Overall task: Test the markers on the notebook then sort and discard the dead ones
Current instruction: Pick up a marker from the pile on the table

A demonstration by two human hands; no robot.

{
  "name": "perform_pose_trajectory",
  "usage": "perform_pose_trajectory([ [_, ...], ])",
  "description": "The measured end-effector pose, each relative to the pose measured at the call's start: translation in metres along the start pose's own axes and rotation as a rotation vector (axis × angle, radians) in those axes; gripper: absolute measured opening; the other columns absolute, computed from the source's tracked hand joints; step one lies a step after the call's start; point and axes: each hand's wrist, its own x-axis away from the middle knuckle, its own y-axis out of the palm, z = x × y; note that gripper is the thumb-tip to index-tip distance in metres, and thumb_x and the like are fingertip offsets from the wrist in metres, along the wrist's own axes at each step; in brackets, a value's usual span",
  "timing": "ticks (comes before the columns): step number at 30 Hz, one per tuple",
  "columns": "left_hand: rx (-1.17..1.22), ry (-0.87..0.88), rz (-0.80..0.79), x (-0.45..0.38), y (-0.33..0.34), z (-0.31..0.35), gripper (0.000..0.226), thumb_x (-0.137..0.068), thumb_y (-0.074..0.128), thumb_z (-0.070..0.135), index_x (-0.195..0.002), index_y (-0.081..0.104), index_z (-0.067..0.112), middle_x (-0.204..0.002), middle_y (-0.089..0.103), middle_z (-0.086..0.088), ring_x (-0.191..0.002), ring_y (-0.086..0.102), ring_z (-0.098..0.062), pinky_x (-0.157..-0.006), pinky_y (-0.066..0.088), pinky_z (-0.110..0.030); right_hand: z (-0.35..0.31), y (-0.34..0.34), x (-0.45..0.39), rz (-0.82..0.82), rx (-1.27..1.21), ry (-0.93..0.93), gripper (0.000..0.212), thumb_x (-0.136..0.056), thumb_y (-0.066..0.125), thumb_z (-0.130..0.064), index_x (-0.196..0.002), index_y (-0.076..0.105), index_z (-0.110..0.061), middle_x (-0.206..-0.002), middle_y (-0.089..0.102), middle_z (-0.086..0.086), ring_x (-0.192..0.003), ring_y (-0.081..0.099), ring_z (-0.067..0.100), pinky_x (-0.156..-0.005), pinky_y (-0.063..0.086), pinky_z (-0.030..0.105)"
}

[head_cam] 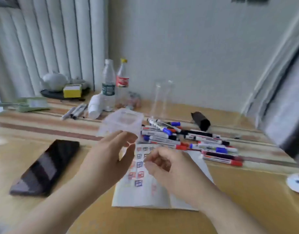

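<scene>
Markers (187,139) in a loose heap on the table (238,200), just past the top edge of the notebook (145,195) — red, blue and black caps mixed, lying at all angles, a few stacked on each other. Notebook lies flat near the front edge, page covered in small red and blue test squares.

Left hand (109,159) raised over the notebook's left side, fingers spread and fairly straight, gripping nothing; a clear plastic box (123,122) sits right behind its fingertips — contact unclear, frame is blurred. Right hand (169,168) over the notebook, fingers loosely curled, nothing visible in it.

Around: dark phone (43,168) lying left of the notebook, black tube (202,120) on its side behind the markers, two plastic bottles (114,83) standing at the back by the wall, yellow box (72,90) further left.
</scene>
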Motion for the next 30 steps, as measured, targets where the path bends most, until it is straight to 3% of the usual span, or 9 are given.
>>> perform_pose_trajectory([
  [3,0.096,0.064,-0.075,-0.033,0.056,0.038,0.025,-0.079,0.039,0.035,-0.094,0.057,0.026,-0.084,0.062,0.014,-0.071,0.054,0.001,-0.056,0.046,-0.017,0.049,-0.06,0.008,0.141,0.099,0.071,0.004,-0.089,0.061,-0.027,-0.086,0.065,-0.027,-0.072,0.058,-0.01,-0.06,0.048,-0.001,-0.058,0.042,0.016],
  [7,0.126,0.142,-0.157,-0.064,0.115,0.069,0.022,-0.079,0.042,0.031,-0.088,0.06,0.023,-0.077,0.064,0.01,-0.065,0.06,-0.007,-0.052,0.051,-0.025,0.113,-0.112,0.011,0.268,0.278,0.203,0.008,-0.089,0.059,-0.024,-0.095,0.065,-0.026,-0.08,0.059,-0.011,-0.073,0.056,0.006,-0.068,0.046,0.019],
  [11,0.132,0.157,-0.257,-0.075,0.15,0.073,0.011,-0.077,0.063,0.013,-0.085,0.063,0.019,-0.076,0.064,0.009,-0.064,0.06,-0.006,-0.05,0.051,-0.024,0.168,-0.135,-0.001,0.286,0.51,0.276,0.024,-0.093,0.053,-0.018,-0.115,0.061,-0.022,-0.103,0.057,-0.008,-0.092,0.055,0.01,-0.08,0.045,0.023],
  [15,0.127,0.124,-0.313,-0.078,0.172,0.06,0.009,-0.079,0.063,0.014,-0.087,0.063,0.018,-0.083,0.066,0.01,-0.071,0.064,-0.009,-0.056,0.055,-0.031,0.201,-0.148,-0.018,0.198,0.786,0.272,0.031,-0.097,0.045,-0.021,-0.127,0.052,-0.022,-0.125,0.048,-0.005,-0.119,0.041,0.015,-0.09,0.037,0.026],
  [22,0.124,0.07,-0.345,-0.081,0.178,0.038,0.012,-0.077,0.062,0.016,-0.087,0.064,0.022,-0.078,0.064,0.013,-0.066,0.06,-0.004,-0.051,0.052,-0.025,0.216,-0.163,-0.034,0.03,0.75,0.259,0.018,-0.096,0.048,-0.025,-0.112,0.055,-0.023,-0.104,0.045,-0.012,-0.112,0.042,0.012,-0.089,0.038,0.027],
  [28,0.119,0.007,-0.373,-0.079,0.166,0.029,0.013,-0.083,0.061,0.017,-0.095,0.066,0.021,-0.09,0.066,0.01,-0.08,0.062,-0.006,-0.066,0.054,-0.027,0.208,-0.168,-0.037,-0.136,1.004,0.171,0.039,-0.092,0.053,-0.037,-0.13,0.052,-0.025,-0.126,0.05,-0.008,-0.122,0.042,0.015,-0.097,0.034,0.028],
  [30,0.124,-0.003,-0.368,-0.077,0.16,0.027,0.013,-0.084,0.06,0.018,-0.096,0.065,0.022,-0.091,0.065,0.011,-0.079,0.06,-0.002,-0.065,0.05,-0.017,0.207,-0.164,-0.036,-0.119,1.113,0.133,0.036,-0.094,0.049,-0.033,-0.127,0.056,-0.021,-0.122,0.053,-0.004,-0.119,0.045,0.017,-0.095,0.035,0.029],
])
